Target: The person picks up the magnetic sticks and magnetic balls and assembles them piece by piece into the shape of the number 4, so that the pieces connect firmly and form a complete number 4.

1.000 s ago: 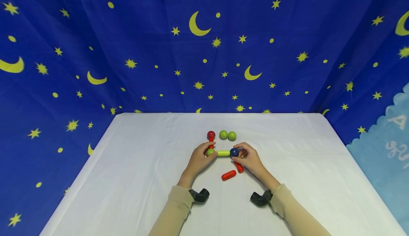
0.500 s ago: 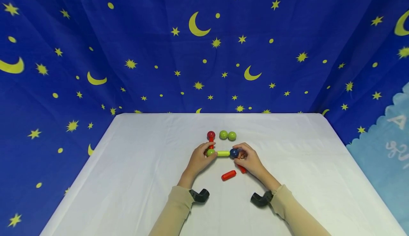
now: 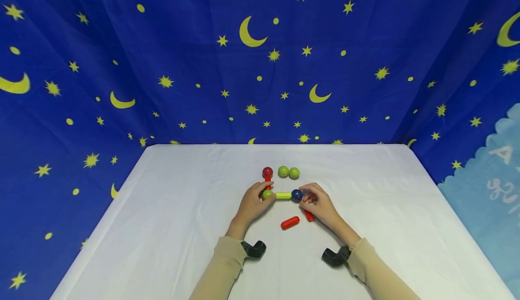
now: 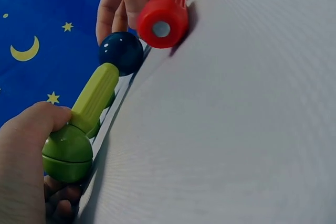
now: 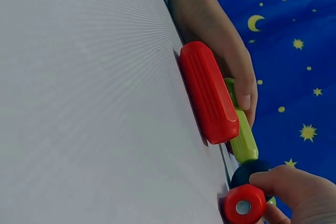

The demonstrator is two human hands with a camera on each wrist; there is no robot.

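In the head view my left hand [image 3: 253, 203] holds a green ball [image 3: 266, 194] between thumb and fingers. A yellow-green rod [image 3: 283, 195] runs from that ball to a dark blue ball [image 3: 297, 195]. My right hand [image 3: 322, 205] has its thumb and fingers at the right side of the blue ball; in the right wrist view the thumb lies against this blue ball [image 5: 242, 173]. Behind the left fingers, a red rod [image 3: 268, 178] leads from the green ball toward a red ball [image 3: 267, 172]. Another red rod [image 3: 309, 215] lies partly hidden under the right hand.
Two loose green balls [image 3: 283, 171] sit side by side beyond the hands. A loose red rod [image 3: 290, 222] lies nearer me on the white-covered table [image 3: 170, 218]. A blue curtain [image 3: 260, 65] with stars and moons hangs behind and at the sides.
My right hand has drawn back slightly to the right from around the blue ball. The red rod beneath it has shifted a little right. My left hand stays on the green ball.
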